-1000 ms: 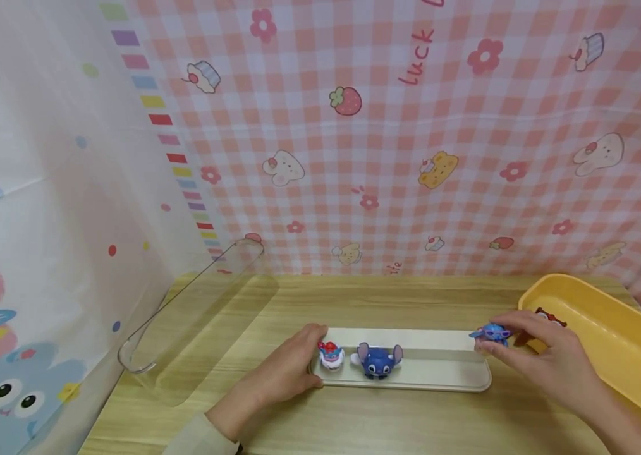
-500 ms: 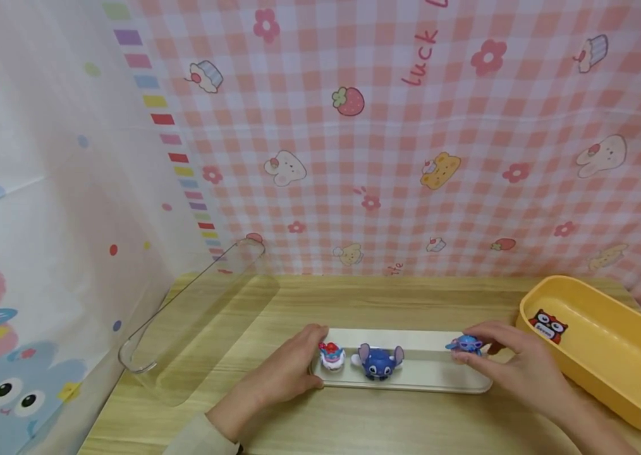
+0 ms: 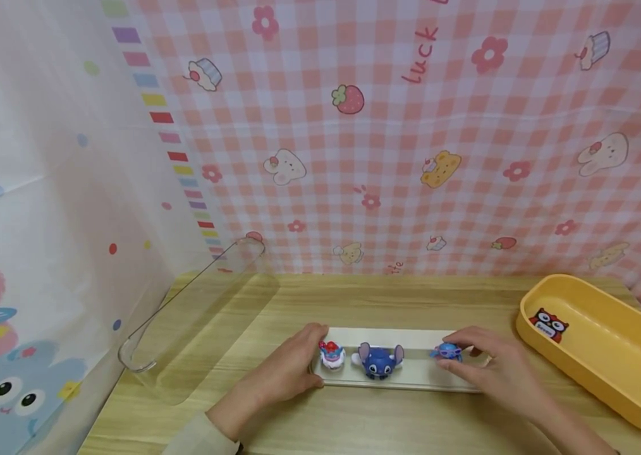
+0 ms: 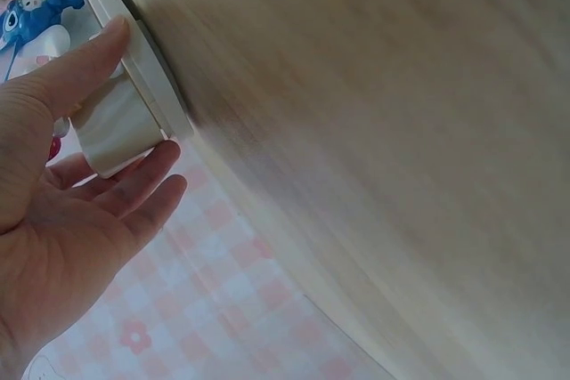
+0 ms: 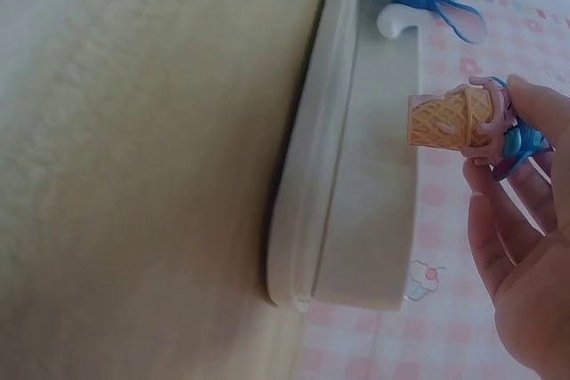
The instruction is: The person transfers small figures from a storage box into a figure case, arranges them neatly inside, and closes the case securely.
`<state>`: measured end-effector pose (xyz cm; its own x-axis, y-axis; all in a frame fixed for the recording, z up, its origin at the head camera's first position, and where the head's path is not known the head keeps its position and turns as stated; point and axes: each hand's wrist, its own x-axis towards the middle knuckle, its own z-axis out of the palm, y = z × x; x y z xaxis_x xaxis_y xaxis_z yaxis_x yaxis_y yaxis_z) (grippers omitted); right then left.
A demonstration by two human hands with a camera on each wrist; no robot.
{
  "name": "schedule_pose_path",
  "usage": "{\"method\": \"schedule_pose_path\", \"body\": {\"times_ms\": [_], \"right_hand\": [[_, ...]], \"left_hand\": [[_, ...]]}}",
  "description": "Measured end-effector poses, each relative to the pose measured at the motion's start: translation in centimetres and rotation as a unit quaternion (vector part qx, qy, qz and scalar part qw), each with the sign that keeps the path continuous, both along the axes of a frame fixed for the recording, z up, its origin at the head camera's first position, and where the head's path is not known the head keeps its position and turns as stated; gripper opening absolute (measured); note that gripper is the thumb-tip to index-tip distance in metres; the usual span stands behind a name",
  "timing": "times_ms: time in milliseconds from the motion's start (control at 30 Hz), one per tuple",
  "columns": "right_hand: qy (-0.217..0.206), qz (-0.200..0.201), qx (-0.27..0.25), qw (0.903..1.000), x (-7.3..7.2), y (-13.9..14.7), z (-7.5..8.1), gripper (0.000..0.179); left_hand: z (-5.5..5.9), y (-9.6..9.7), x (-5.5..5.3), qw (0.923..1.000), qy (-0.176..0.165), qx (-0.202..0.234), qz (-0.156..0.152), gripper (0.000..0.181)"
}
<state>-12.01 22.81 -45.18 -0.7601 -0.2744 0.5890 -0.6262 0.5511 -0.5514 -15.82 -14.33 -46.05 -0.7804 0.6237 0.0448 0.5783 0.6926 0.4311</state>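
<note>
My left hand [image 3: 292,361] grips the left end of a long white tray [image 3: 416,377], thumb at its front edge and fingers around the end. Between thumb and fingers of my right hand [image 3: 499,366] is a small blue figurine [image 3: 449,351] with purple glasses, pinched over the tray's right part. The right wrist view shows its waffle ice-cream-cone base [image 5: 452,120] above the raised tray rim. On the tray stand a big-eared dark blue figurine [image 3: 378,362], near the middle-left, and a white, red and blue figurine [image 3: 332,356] at the left end.
A yellow bin [image 3: 628,373] stands at the right, with a red and black owl piece [image 3: 550,325] inside its far left end. A clear plastic cover [image 3: 201,322] leans at the left by the white curtain. Pink checked cloth [image 3: 320,202] hangs behind the wooden table [image 3: 354,423].
My right hand has carried the cone figurine left from beside the yellow bin to over the tray, uncovering the owl piece. The left hand keeps its grip on the tray.
</note>
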Motion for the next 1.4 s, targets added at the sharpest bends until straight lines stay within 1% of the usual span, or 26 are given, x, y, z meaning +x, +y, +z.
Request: {"method": "schedule_pose_path", "body": {"times_ms": [200, 667, 833, 1067, 1233, 1400], "right_hand": [[-0.012, -0.016, 0.019, 0.9996, 0.0, -0.5, -0.4, 0.041], [-0.010, -0.014, 0.022, 0.9996, -0.5, -1.0, -2.0, 0.041], [-0.016, -0.015, 0.029, 0.9993, -0.5, -1.3, -2.1, 0.039], [-0.012, -0.015, 0.038, 0.9991, -0.5, -1.5, -2.1, 0.039], [-0.019, -0.026, 0.045, 0.9985, -0.5, -1.6, -2.2, 0.039], [-0.039, -0.034, 0.054, 0.9972, -0.5, -1.8, -2.2, 0.037]], "left_hand": [[0.0, 0.0, 0.0, 1.0000, -0.002, 0.002, -0.001, 0.086], [0.1, 0.0, 0.0, 1.0000, -0.003, 0.003, -0.001, 0.086], [0.0, 0.0, 0.0, 1.0000, -0.001, 0.004, -0.004, 0.085], [-0.1, 0.0, 0.0, 1.0000, 0.001, 0.003, -0.005, 0.086], [-0.1, 0.0, 0.0, 1.0000, 0.007, 0.002, -0.007, 0.086], [-0.1, 0.0, 0.0, 1.0000, 0.005, 0.002, -0.005, 0.086]]}}
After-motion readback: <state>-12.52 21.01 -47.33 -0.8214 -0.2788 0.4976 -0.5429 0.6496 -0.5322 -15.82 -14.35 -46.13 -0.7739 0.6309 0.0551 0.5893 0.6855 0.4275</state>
